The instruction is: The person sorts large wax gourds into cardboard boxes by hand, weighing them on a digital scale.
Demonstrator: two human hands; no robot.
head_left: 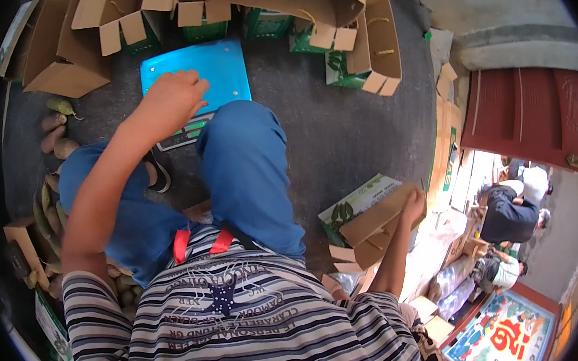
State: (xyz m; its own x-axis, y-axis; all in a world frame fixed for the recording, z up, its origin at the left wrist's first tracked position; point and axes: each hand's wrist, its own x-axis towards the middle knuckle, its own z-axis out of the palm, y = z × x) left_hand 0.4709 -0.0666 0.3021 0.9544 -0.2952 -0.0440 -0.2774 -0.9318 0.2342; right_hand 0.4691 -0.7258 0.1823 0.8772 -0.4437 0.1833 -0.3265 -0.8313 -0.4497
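My left hand (181,95) is over a bright blue scale plate (227,65), its fingers curled in, and nothing shows in them. Below the plate, the scale's display panel (190,129) is partly covered by my knee. On the other side, my right hand (413,206) grips the upper edge of an open cardboard carton (374,226) with green printing. The carton is tilted beside my right leg, and its inside shows only in part. Long root vegetables (52,139) lie on the floor by my left leg.
A row of open cartons (112,0) stands beyond the scale. At left, a green vegetable (62,106) and a small box (25,247) lie near my leg. Several people (513,207) are past the doorway at right, near a colourful floor mat (498,343).
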